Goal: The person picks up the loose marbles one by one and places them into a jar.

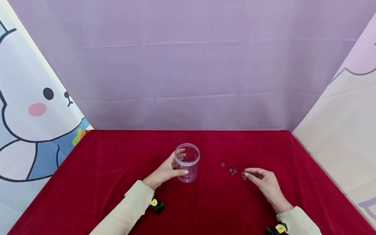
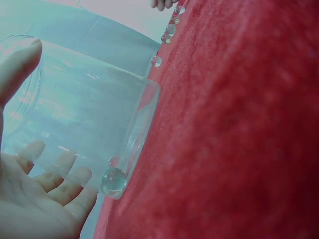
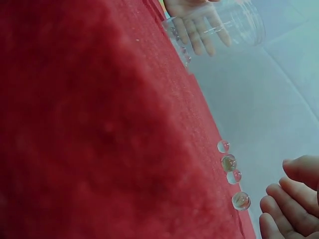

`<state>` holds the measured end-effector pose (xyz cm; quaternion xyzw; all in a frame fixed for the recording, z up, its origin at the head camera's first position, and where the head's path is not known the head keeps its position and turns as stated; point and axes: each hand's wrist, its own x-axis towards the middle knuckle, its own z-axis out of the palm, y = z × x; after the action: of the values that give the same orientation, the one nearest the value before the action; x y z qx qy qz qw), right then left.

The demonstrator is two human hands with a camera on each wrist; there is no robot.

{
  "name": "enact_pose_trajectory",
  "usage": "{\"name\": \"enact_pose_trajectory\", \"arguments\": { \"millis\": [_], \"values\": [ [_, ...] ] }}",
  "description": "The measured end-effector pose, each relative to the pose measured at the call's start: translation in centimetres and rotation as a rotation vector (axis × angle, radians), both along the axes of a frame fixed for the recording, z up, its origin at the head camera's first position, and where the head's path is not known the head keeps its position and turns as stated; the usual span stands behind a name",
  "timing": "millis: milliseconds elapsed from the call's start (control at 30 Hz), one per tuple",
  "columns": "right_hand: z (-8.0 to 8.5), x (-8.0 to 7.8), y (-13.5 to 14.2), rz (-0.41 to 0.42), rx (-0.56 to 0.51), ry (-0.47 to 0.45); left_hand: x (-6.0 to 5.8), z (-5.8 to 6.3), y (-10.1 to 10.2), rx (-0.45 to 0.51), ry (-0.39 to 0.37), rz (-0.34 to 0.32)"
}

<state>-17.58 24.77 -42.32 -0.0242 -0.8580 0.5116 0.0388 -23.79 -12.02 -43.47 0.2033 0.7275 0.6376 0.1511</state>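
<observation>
A clear plastic jar [image 1: 192, 171] without a lid stands upright at the middle of the red cloth. My left hand [image 1: 165, 169] grips it from the left side, thumb in front and fingers behind. Low inside the jar, the left wrist view shows a glass marble [image 2: 113, 180] and a smaller-looking one close by. Several clear marbles [image 3: 229, 163] lie on the cloth to the right of the jar. My right hand [image 1: 265, 184] hovers at the rightmost marbles [image 1: 243, 178]. In the right wrist view its thumb and fingers [image 3: 291, 199] are loosely bent, with nothing visible between them.
Red velvety cloth [image 1: 214, 209] covers the table. A plain purple curtain [image 1: 188, 71] hangs behind its far edge. Printed cloth panels [image 1: 29, 107] stand along the left and right sides. One marble [image 1: 222, 164] lies apart, nearest the jar.
</observation>
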Motion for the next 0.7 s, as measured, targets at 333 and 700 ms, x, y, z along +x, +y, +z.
{"name": "enact_pose_trajectory", "arguments": {
  "millis": [333, 700],
  "values": [
    [-0.49, -0.03, 0.17, -0.011, 0.053, 0.026, 0.0, 0.0, 0.08, -0.002, -0.003, 0.0],
    [-0.57, -0.09, 0.39, -0.021, 0.218, -0.004, -0.13, 0.05, 0.19, -0.003, -0.016, 0.01]
  ]
}}
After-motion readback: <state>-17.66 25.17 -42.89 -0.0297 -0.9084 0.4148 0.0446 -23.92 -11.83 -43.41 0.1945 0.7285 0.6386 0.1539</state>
